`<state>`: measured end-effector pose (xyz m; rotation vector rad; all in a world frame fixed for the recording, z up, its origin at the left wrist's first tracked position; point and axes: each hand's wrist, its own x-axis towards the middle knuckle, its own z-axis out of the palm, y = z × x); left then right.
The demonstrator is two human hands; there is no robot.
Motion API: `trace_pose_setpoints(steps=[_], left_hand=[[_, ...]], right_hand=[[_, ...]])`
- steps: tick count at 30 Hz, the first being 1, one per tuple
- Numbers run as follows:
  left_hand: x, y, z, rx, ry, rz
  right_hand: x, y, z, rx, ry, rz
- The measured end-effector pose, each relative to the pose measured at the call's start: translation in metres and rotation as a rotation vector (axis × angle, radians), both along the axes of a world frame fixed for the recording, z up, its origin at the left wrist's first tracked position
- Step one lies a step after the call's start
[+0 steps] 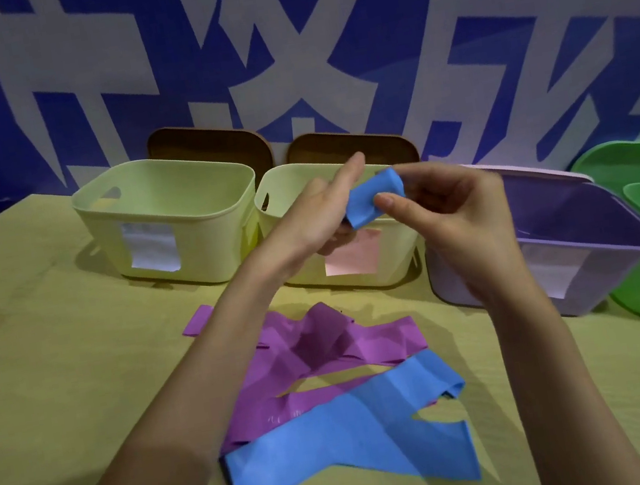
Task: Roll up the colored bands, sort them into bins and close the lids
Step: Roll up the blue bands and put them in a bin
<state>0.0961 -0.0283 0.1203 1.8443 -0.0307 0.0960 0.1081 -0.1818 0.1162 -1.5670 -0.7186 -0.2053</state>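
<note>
We see both hands, left point(318, 217) and right point(446, 218), pinching a blue roll point(374, 200) above the middle of three bins point(344, 234) (labels unreadable); near us lie purple bands point(327, 350) and one blue band point(354, 442)

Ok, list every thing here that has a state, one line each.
Rolled blue band: held in both hands.
Left hand: holding it.
Right hand: pinching it.
Flat blue band: unrolled.
Purple bands: unrolled, heaped.
Yellow bins: open.
Purple bin: open.
Brown lids: off.
</note>
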Motion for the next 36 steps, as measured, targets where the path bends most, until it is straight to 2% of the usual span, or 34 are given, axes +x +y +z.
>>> trace_pose_setpoints(steps=[3, 7, 10, 17, 28, 32, 36], left_hand=[[-0.024, 0.006, 0.004, 0.154, -0.037, -0.026], [-0.060, 0.025, -0.002, 0.077, -0.269, -0.021], [-0.088, 0.032, -0.003, 0.133, -0.347, -0.005], [-0.125, 0.027, 0.005, 0.170, -0.331, 0.014], [-0.148, 0.059, 0.001, 0.106, -0.283, 0.220], [-0.145, 0.080, 0.004, -0.019, -0.183, 0.256], [-0.136, 0.106, 0.000, -0.379, -0.054, 0.265]], right_hand=[[-0.015, -0.010, 0.007, -0.029, 0.046, -0.019], [-0.033, -0.020, 0.015, -0.065, 0.064, -0.039], [-0.048, -0.022, 0.022, -0.101, 0.074, -0.019], [-0.077, -0.004, 0.029, -0.212, 0.068, 0.069], [-0.086, 0.051, 0.021, -0.156, 0.237, 0.110], [-0.077, 0.076, 0.021, -0.152, 0.260, 0.155], [-0.063, 0.100, 0.017, -0.216, 0.022, 0.101]])
